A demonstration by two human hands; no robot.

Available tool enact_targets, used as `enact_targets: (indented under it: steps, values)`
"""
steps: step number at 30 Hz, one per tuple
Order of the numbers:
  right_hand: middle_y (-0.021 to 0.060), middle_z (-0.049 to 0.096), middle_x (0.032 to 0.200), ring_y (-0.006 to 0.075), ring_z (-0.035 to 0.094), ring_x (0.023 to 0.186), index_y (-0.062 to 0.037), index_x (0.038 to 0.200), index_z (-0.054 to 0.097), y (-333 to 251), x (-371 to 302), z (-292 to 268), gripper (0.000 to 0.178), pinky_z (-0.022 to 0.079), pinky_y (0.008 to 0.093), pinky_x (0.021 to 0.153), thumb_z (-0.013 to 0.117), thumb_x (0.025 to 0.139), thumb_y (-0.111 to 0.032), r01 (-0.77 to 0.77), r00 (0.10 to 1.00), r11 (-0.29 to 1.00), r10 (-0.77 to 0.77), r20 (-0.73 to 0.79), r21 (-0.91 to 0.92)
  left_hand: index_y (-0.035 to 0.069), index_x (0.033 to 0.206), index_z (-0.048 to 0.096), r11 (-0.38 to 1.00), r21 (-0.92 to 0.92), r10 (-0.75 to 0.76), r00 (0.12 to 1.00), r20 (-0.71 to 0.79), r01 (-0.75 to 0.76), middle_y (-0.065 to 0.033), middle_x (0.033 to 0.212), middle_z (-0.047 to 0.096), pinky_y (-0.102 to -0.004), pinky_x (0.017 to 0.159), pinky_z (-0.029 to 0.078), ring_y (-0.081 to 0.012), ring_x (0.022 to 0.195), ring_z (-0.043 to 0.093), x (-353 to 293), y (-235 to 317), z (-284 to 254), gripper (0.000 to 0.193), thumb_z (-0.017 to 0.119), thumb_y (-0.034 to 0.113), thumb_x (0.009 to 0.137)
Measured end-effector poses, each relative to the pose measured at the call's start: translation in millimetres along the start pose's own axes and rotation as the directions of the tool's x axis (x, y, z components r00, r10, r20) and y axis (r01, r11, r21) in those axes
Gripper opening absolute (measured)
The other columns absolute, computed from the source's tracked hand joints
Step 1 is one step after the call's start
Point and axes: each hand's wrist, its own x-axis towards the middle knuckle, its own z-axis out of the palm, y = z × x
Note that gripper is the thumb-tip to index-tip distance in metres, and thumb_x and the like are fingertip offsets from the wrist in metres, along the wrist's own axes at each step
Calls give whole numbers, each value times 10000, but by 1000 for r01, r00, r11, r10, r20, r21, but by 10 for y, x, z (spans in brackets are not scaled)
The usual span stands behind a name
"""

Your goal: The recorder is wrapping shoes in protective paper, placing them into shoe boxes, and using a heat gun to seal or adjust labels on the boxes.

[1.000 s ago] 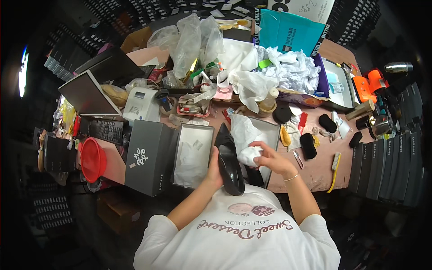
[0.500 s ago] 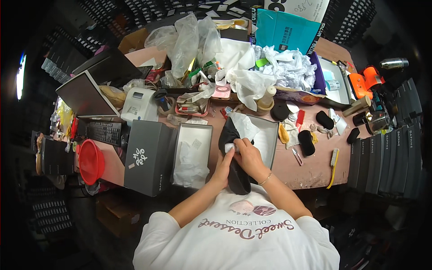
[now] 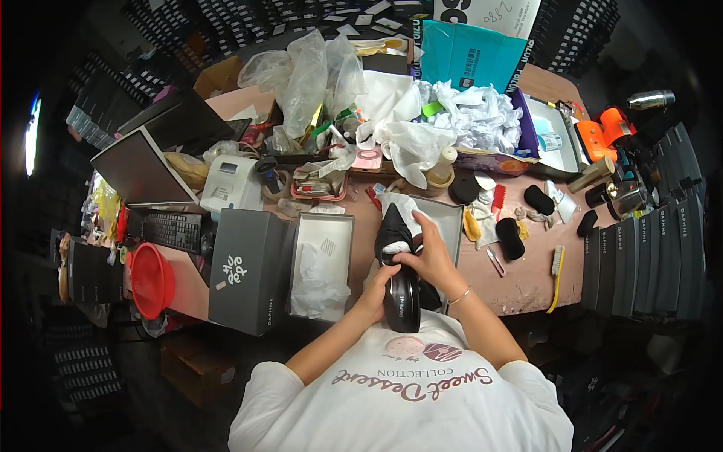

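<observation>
Between my hands is a black pointed shoe (image 3: 403, 305), its toe aimed away from me and its insole facing up. White stuffing paper (image 3: 396, 248) shows in the shoe's opening. My left hand (image 3: 374, 296) is closed around the shoe's left side, thumb near the opening. My right hand (image 3: 434, 261) grips the right side, its thumb at the paper and its fingers curved beside the toe. Beneath the shoe lies an open grey shoebox part (image 3: 449, 218) with white tissue, partly covered by my hands. To its left is an open grey box tray (image 3: 345, 252) holding crumpled tissue.
A closed grey shoebox (image 3: 252, 279), a red basin (image 3: 153, 282) and a keyboard (image 3: 172, 230) stand left. Black sponges (image 3: 510, 239), a pen-like tool (image 3: 496, 262) and a yellow brush (image 3: 557, 275) lie right. Behind is a purple box of crumpled paper (image 3: 482, 120). Shoeboxes (image 3: 640, 264) line the right edge.
The shoe has turned so its insole and opening face up, showing the paper in it. My right hand has moved up along the toe and its fingers have spread somewhat.
</observation>
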Motion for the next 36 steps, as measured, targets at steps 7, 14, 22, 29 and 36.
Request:
enact_targets:
  steps: [7,14,22,29,36]
  values:
    - [282,621,1120,342,664,813,43,1393,367,152,101,-192,811,523,379,747,742,816,-386,-116,950,985,73,304,127,-11,1205,496,990,95,-115,991,68,109,-183,959,651,-363,700,582,-258,809,687,55,249,-94,414,518,231,869]
    - [285,607,1034,439,605,947,11,1418,297,1075,-853,282,806,490,482,821,730,774,-206,-81,937,935,189,295,-344,4,1234,522,739,590,435,899,-51,-324,-108,1198,581,-299,880,511,-169,1052,598,293,400,-380,333,581,176,955]
    - [243,610,966,402,612,869,42,1242,491,-235,-761,-98,479,511,448,733,660,821,-112,164,975,969,-130,183,-186,69,1291,501,994,50,-101,995,-27,102,-178,1240,568,-434,995,444,-288,1176,540,189,-127,-83,716,392,674,923]
    - [255,532,1215,417,542,1097,-15,1424,338,-376,-184,-455,788,445,421,939,760,794,-228,150,984,975,-164,-72,-163,78,1245,555,972,-62,-222,971,87,228,-112,1037,659,-395,746,569,-286,923,678,80,189,156,807,335,761,874]
    - [236,667,1007,374,666,924,24,1381,356,-153,-73,-282,726,521,381,785,753,797,-147,28,999,997,-26,-25,74,45,1236,520,979,2,-206,978,42,206,-113,1009,654,-368,680,591,-259,848,692,-42,90,203,734,385,690,912]
